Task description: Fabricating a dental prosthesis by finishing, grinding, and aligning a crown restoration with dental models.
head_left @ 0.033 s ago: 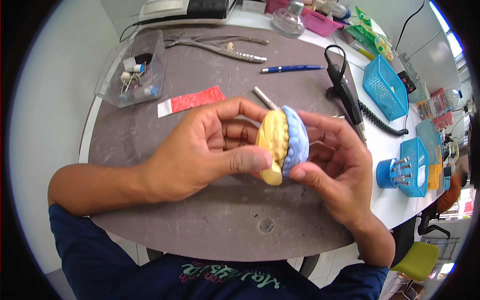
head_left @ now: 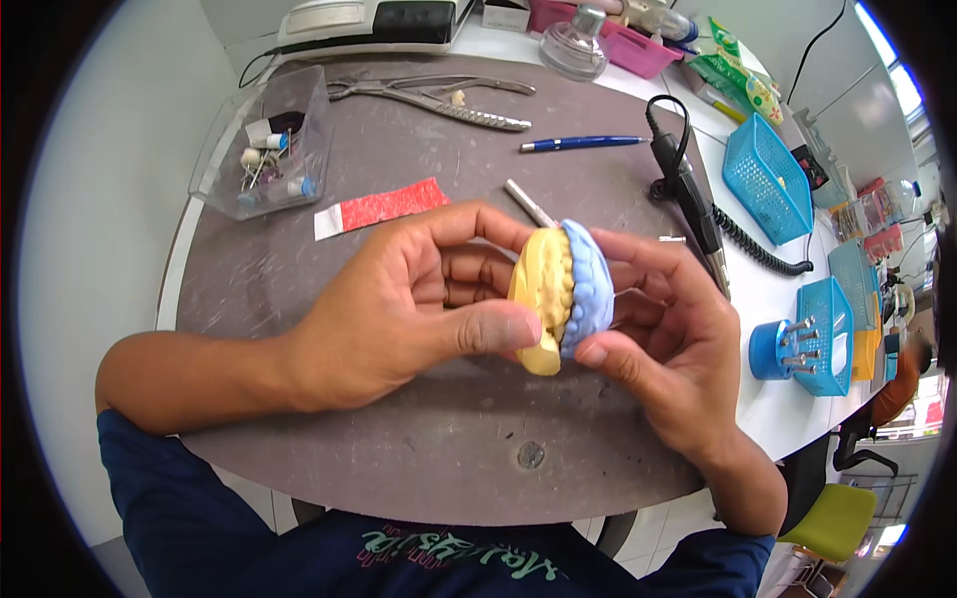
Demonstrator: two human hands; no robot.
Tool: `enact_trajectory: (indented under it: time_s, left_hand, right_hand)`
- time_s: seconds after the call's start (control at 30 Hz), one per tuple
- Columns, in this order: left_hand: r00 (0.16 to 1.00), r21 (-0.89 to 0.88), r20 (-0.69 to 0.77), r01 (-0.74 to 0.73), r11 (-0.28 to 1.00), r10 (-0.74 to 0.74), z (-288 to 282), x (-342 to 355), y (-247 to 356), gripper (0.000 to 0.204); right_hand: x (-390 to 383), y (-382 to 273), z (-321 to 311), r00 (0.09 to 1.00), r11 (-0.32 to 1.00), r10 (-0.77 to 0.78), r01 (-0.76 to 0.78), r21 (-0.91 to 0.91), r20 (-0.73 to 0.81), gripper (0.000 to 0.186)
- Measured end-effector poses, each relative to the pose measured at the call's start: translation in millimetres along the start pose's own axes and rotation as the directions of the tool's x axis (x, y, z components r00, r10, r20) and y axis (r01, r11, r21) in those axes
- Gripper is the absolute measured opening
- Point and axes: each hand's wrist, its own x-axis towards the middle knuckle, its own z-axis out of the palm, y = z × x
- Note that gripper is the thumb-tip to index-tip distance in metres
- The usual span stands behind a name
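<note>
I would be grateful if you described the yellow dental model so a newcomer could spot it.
Above the large grey-brown work surface, find the left hand and right hand, close together. The left hand grips the yellow dental model, its teeth facing the blue model in the right hand. Its yellow colour sets it apart from that blue neighbour.

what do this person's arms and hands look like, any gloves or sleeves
The left hand and right hand are both bare: no glove, ring, watch or bracelet shows, though some fingers are partly hidden. The left sleeve and right sleeve are short and dark navy, matching the shirt, which has pale green lettering and reddish outlined print across it.
</note>
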Motion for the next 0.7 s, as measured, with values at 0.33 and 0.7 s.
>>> enact_trajectory:
  time_s: [0.33, 0.7]
  left_hand:
    - [1.000, 0.198, 0.019, -0.025, 0.980, 0.021, -2.3, -5.9, -0.1, 0.048]
    - [0.992, 0.095, -0.043, -0.113, 0.989, 0.117, 4.9, -7.0, -4.1, 0.035]
  right_hand:
    - [-0.8, 8.0, -4.7, 0.989, 0.975, -0.133, 0.143, -0.171, 0.068, 0.063]
    - [-1.9, 8.8, 2.5, 0.995, 0.985, -0.103, 0.103, -0.139, 0.009, 0.063]
